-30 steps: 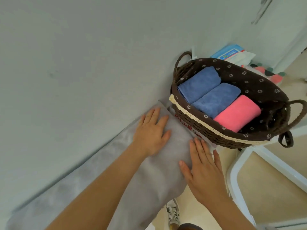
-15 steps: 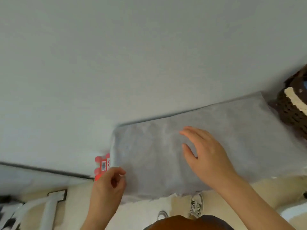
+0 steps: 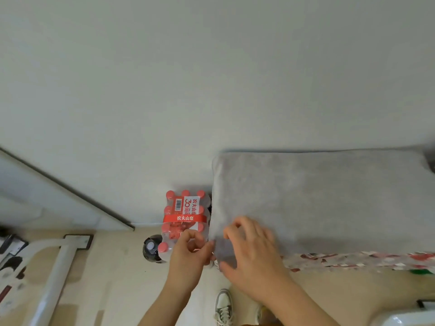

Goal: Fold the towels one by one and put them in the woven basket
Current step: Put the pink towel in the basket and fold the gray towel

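A grey towel (image 3: 317, 198) lies folded into a long strip on a surface against the white wall, running off the right side of the view. My left hand (image 3: 188, 257) pinches its near left corner with curled fingers. My right hand (image 3: 249, 250) grips the same corner area from above, fingers bent over the cloth and thumb under the hanging edge. The woven basket is out of view.
A shrink-wrapped pack of red-capped water bottles (image 3: 183, 217) stands on the floor left of the towel, with a dark bottle (image 3: 151, 249) beside it. A white frame leg (image 3: 54, 278) crosses the floor at left. My shoe (image 3: 223, 307) shows below.
The view has swung left, away from the basket. Both hands have moved along the towel to its left end, where they now hold the near corner.
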`<state>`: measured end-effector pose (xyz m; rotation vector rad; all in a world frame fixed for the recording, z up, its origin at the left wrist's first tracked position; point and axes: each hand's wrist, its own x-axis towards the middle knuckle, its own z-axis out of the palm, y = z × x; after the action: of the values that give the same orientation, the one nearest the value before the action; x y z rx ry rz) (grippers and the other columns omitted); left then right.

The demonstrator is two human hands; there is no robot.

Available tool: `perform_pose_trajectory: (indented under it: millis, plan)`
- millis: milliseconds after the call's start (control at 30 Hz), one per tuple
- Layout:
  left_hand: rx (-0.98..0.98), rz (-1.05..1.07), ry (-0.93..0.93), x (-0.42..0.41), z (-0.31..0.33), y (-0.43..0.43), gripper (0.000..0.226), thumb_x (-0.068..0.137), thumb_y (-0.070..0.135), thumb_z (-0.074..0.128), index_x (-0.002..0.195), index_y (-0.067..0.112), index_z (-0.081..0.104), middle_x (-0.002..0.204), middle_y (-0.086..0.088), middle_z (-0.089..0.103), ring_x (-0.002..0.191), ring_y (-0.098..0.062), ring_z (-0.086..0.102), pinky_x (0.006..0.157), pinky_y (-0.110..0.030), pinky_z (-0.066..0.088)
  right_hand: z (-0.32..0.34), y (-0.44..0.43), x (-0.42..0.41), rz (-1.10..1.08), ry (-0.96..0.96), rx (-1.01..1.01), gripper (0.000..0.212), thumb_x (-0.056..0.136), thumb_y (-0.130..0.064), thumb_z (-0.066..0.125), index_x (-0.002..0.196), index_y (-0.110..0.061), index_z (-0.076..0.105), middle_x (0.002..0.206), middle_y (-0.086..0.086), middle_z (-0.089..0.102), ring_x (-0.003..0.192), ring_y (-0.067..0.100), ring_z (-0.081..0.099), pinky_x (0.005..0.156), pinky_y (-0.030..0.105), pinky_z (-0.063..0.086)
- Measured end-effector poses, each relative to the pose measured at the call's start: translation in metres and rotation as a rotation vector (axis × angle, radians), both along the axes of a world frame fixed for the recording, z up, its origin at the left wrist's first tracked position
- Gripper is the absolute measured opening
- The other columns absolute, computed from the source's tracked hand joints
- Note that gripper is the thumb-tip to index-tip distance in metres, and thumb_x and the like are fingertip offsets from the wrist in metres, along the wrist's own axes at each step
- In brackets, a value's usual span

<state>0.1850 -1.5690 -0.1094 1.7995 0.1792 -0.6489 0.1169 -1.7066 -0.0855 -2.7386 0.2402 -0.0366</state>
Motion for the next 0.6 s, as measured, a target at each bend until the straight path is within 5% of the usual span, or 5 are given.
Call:
perform_pose_trajectory:
  millis: [100, 200, 333, 500, 600]
  plan:
    - [-0.138, 0.023, 0.029, -0.004, 0.020, -0.005, 0.019, 0.081, -0.001, 0.068, 0.085, 0.005, 0.051, 0.067, -0.016, 0.063, 0.058, -0.021, 0.058, 0.058, -0.032, 0.046, -0.003, 0.021, 0.000, -0.058, 0.010, -0.033, 0.055, 0.056, -0.056, 0.064, 0.103, -0.032, 0.047, 0.105, -0.008, 0.046, 0.091, 0.012, 0.048, 0.070, 0.029, 0.035]
    - [-0.198, -0.022, 0.012, 0.001, 0.034, -0.011, 0.018, 0.080, -0.002, 0.068, 0.090, 0.006, 0.055, 0.073, -0.020, 0.065, 0.061, -0.020, 0.058, 0.058, -0.028, 0.045, -0.004, 0.031, 0.003, -0.094, -0.102, -0.001, 0.035, 0.068, -0.036, 0.058, 0.101, -0.028, 0.049, 0.094, -0.012, 0.054, 0.080, 0.010, 0.057, 0.070, 0.027, 0.030]
    - [-0.128, -0.138, -0.114, 0.016, 0.042, -0.026, 0.013, 0.082, 0.001, 0.066, 0.090, 0.010, 0.062, 0.077, -0.007, 0.065, 0.067, -0.012, 0.060, 0.062, -0.021, 0.048, 0.009, 0.012, 0.007, -0.231, -0.133, 0.087, 0.014, 0.079, -0.022, 0.055, 0.090, -0.027, 0.060, 0.074, -0.010, 0.067, 0.063, 0.012, 0.062, 0.057, 0.028, 0.044]
    - [-0.037, -0.102, -0.073, 0.064, 0.034, -0.057, 0.012, 0.089, 0.023, 0.056, 0.101, 0.024, 0.058, 0.091, 0.000, 0.060, 0.077, -0.014, 0.055, 0.075, -0.033, 0.047, 0.023, -0.017, 0.007, -0.377, -0.091, 0.560, 0.010, 0.088, -0.018, 0.063, 0.088, -0.022, 0.073, 0.082, -0.011, 0.072, 0.084, 0.001, 0.061, 0.067, 0.009, 0.042]
    - [-0.003, -0.107, -0.049, 0.100, 0.022, -0.076, 0.014, 0.086, 0.029, 0.058, 0.100, 0.026, 0.059, 0.093, -0.003, 0.061, 0.073, -0.016, 0.054, 0.069, -0.031, 0.045, 0.026, -0.022, 0.002, -0.335, -0.035, 0.698, 0.012, 0.089, -0.020, 0.061, 0.081, -0.024, 0.070, 0.084, -0.013, 0.071, 0.082, -0.001, 0.062, 0.074, 0.016, 0.049]
